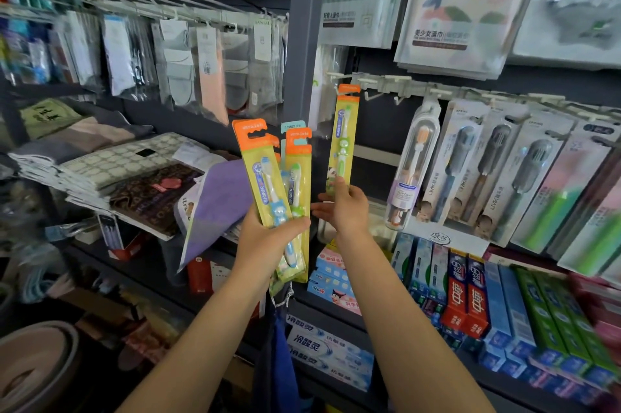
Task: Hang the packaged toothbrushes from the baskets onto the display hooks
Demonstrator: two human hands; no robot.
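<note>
My left hand (pixel 268 241) grips a fanned bunch of packaged children's toothbrushes (pixel 267 177), yellow cards with orange tops, held upright in front of the shelf post. My right hand (pixel 346 207) pinches the bottom of a single packaged toothbrush (pixel 342 140) with a green brush, raised so its orange top sits just left of and level with the white display hooks (pixel 376 89). Whether its hole is on a hook I cannot tell. No basket is in view.
Boxed adult toothbrushes (pixel 487 170) hang on the rail to the right. Toothpaste boxes (pixel 470 291) fill the shelf below. A dark upright post (pixel 304 42) divides the bays. Socks (pixel 208 69) hang at left above folded towels (pixel 141 170).
</note>
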